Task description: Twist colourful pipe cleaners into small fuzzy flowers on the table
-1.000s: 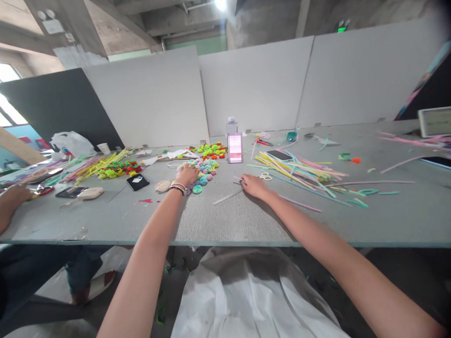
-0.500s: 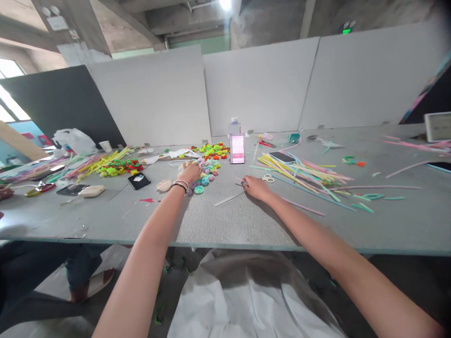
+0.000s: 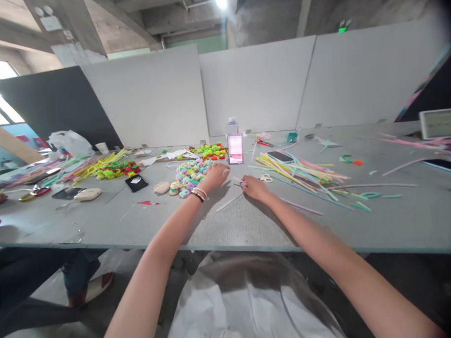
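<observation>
Reaching out over the grey table [image 3: 101, 217], both hands sit close together near its middle, and what matters is how the things lie to either side of them. The left hand [image 3: 215, 176] lies flat and spread, fingers loose, holding nothing that I can see; the heap of pastel fuzzy rings [image 3: 189, 176] is just to its left and a touch farther away, its near edge almost at the wrist. The right hand [image 3: 253, 186] is curled with fingertips pinched on the end of a pale pipe cleaner [image 3: 228, 201], which runs slantwise from those fingers toward the near left, passing in front of the left hand. So the rings are the left hand's by closeness, the strand the right's. Small scissors [image 3: 264, 177] rest just beyond the right hand, and a loose sheaf of coloured pipe cleaners [image 3: 303, 171] fans off to the right
</observation>
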A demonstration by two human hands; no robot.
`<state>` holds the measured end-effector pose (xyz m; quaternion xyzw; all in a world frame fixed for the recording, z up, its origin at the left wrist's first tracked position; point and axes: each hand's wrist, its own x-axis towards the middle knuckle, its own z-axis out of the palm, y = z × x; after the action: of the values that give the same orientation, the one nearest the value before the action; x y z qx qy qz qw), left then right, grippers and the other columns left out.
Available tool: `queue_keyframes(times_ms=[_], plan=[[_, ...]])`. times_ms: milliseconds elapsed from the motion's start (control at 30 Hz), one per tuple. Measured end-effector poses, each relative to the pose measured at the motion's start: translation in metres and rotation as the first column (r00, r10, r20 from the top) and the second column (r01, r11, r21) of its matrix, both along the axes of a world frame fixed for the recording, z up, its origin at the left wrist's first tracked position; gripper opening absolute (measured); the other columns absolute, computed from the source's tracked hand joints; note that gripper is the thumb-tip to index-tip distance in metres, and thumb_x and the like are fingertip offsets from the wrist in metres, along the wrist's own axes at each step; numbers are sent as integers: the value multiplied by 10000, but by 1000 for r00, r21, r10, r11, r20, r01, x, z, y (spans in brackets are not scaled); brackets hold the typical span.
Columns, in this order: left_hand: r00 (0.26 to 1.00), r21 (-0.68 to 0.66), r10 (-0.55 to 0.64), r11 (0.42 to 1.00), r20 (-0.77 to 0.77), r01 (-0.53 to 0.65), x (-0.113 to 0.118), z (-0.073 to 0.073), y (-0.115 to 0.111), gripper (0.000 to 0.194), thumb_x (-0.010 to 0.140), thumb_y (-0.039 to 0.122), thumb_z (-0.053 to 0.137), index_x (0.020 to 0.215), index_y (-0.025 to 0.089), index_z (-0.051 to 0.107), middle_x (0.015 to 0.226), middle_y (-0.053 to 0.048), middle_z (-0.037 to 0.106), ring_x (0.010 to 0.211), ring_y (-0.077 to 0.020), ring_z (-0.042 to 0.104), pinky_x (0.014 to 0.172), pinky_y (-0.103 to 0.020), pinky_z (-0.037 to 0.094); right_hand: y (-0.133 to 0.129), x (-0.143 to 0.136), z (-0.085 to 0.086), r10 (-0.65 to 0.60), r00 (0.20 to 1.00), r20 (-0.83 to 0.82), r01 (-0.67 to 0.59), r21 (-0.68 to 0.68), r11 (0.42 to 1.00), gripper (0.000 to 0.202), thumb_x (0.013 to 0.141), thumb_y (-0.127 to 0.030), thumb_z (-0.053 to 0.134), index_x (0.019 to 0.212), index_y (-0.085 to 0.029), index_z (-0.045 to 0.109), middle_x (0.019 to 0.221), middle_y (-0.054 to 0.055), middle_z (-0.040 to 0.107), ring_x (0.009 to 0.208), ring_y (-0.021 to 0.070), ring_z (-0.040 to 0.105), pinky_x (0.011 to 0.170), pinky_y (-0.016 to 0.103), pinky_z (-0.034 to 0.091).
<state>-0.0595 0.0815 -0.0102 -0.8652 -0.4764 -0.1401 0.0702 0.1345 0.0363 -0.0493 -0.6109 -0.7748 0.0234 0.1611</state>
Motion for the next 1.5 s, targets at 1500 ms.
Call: queue_keyframes(times_ms=[1500], plan=[[970, -58, 241, 969, 11, -240, 47, -27, -54, 238, 912, 142, 386, 1053, 126, 577, 1045, -140, 635, 1038, -223, 591, 824, -314, 466, 21, -19, 2, -218, 717, -663, 65, -248, 967, 312, 877, -196, 457, 1187, -163, 456, 782, 31, 657, 581, 128, 581, 549, 221, 402]])
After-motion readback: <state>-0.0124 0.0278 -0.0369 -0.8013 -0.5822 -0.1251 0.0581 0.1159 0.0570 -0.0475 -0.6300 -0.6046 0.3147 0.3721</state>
